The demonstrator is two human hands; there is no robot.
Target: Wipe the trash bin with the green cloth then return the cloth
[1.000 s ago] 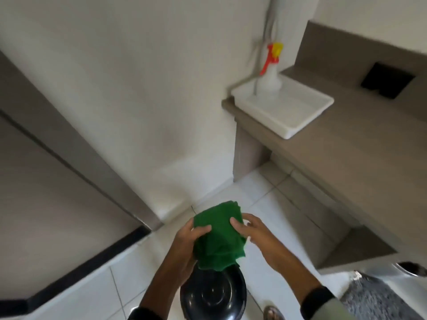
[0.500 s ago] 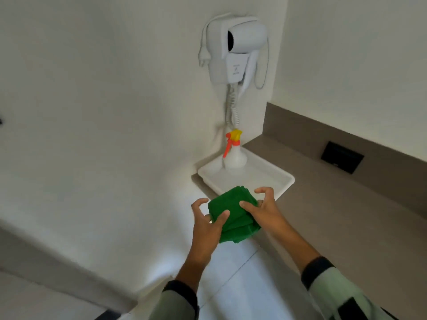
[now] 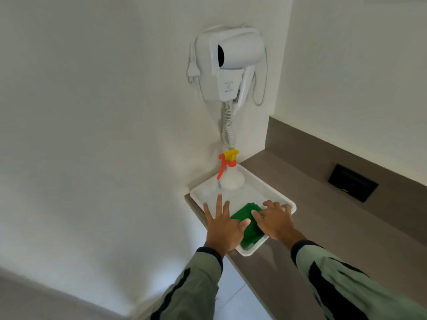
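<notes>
1. Half a second ago both hands held the folded green cloth (image 3: 249,224) in the air, in front of the tray. Now the cloth lies inside the white tray (image 3: 250,194), at its near end, on the brown counter (image 3: 323,218).
2. The left hand (image 3: 222,224) has let go: its fingers are spread flat and open, with only the thumb against the cloth's left edge.
3. The right hand (image 3: 275,221) lies palm down on the right side of the cloth, fingers curled loosely over it and the tray's rim. It presses rather than grips.
4. The view has moved closer since then, so the wall-mounted hair dryer (image 3: 227,63) looks larger and higher.
5. Count: one green cloth, one white tray, one spray bottle (image 3: 231,175) with a red and yellow trigger standing at the far end of the tray, one white hair dryer with a coiled cord, one dark wall socket (image 3: 352,182) to the right, and two hands in pale green sleeves.
</notes>
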